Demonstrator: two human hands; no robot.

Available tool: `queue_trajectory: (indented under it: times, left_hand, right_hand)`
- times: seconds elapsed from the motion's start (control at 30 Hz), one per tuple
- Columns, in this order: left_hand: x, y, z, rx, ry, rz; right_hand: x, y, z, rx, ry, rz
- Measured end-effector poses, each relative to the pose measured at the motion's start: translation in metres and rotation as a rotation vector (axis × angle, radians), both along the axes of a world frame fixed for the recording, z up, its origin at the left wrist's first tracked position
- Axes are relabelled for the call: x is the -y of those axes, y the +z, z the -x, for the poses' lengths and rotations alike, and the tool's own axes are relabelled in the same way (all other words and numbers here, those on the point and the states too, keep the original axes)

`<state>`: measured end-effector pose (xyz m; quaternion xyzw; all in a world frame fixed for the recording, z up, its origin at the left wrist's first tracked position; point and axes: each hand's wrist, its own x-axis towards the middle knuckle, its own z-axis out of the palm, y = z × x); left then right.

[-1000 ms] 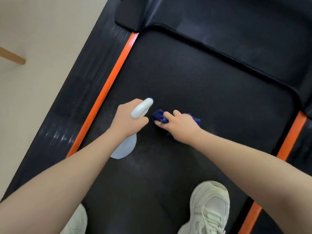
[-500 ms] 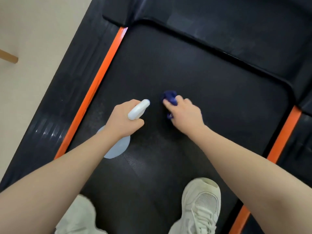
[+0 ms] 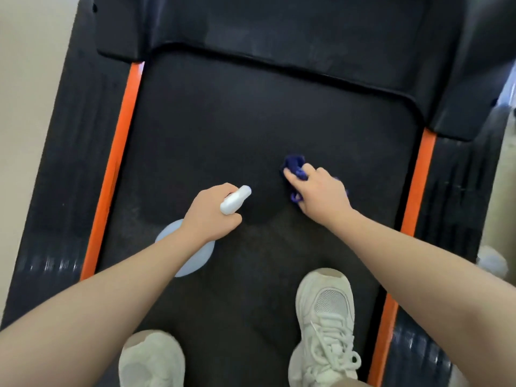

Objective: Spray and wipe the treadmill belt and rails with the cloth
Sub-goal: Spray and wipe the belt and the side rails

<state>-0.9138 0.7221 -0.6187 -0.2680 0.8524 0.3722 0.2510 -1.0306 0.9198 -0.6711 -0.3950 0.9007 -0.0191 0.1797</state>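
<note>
We look straight down on the black textured treadmill belt (image 3: 251, 129), which fills the middle of the view. Our left hand (image 3: 210, 212) sits just left of centre, at about seven o'clock from the middle of the belt, its fingers curled tight around the neck of a pale blue plastic spray bottle with a white trigger head (image 3: 236, 199). The white head points toward one o'clock, and the round pale body shows beneath our wrist. Our right hand (image 3: 321, 191) lies at about three o'clock from the left hand, a short way apart from it. It presses a crumpled dark blue cloth (image 3: 294, 166) onto the belt, the fingers bent over the cloth and gripping it. Most of the cloth bunches out at eleven o'clock from the knuckles; a small tuft shows under the thumb side.

The orange left rail strip (image 3: 122, 152) runs along the belt's nine o'clock edge and the orange right rail strip (image 3: 418, 185) along its three o'clock edge, each flanked by a black ribbed side deck (image 3: 72, 152). At twelve o'clock the black moulded motor cover (image 3: 279, 32) spans the belt. Our two white laced trainers stand on the belt at six o'clock, the right trainer (image 3: 326, 325) ahead of the left trainer (image 3: 152, 361).
</note>
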Motion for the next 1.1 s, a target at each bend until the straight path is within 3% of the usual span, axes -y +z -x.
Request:
queue_trajectory:
  times: [0.1, 0.17, 0.3, 0.37, 0.47, 0.77, 0.97, 1.1]
  left_hand:
    - [-0.005, 0.004, -0.002, 0.009, -0.056, -0.041]
    - [-0.005, 0.005, -0.004, -0.011, -0.087, -0.056]
    - [-0.011, 0.010, -0.007, -0.036, -0.133, -0.080]
    - [-0.024, 0.016, -0.007, -0.057, -0.207, -0.102]
    - [-0.052, 0.019, -0.003, -0.113, -0.232, -0.155]
    - [-0.090, -0.010, 0.020, -0.001, -0.194, -0.085]
    - [-0.074, -0.002, 0.023, -0.073, -0.207, -0.201]
    - [-0.059, 0.005, 0.028, -0.141, -0.172, -0.238]
  right_hand:
    - [-0.032, 0.001, -0.037, 0.131, 0.406, 0.063]
    - [-0.039, -0.005, -0.028, 0.053, 0.419, 0.041]
    - [-0.030, 0.010, 0.023, -0.042, -0.436, 0.013]
    - [-0.038, 0.027, 0.041, 0.068, -0.787, 0.224]
    - [-0.057, 0.055, 0.036, 0.173, -0.987, 0.497]
    - [-0.119, 0.035, -0.039, 0.269, -1.097, 0.381]
    - [-0.097, 0.025, -0.042, 0.222, -0.970, 0.339]
    - [-0.072, 0.022, -0.035, 0.199, -0.763, 0.308]
